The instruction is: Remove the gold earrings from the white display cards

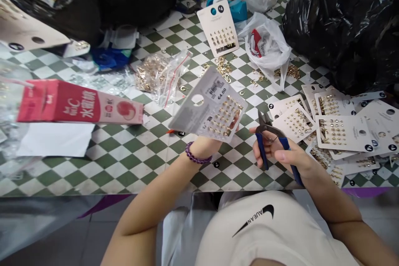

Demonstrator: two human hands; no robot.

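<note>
My left hand (208, 145), with a purple bead bracelet at the wrist, is closed on an earring card (195, 113). The card is tilted above the table, its printed side with a round hole, a barcode and a price towards me. Rows of small gold pieces stud it; most of my fingers are hidden behind it. To the right, my right hand (294, 156) holds pliers (262, 151) with blue handles, their jaws pointing up and away from me, apart from the card. A loose heap of small gold hooks (222, 68) lies just beyond the card.
Stacked earring cards (343, 133) cover the right side. At the back lie another card (218, 25), a white plastic bag (268, 45) and a large black bag (339, 25). On the left are a pink drink carton (77, 102) and a zip bag of gold pieces (156, 72).
</note>
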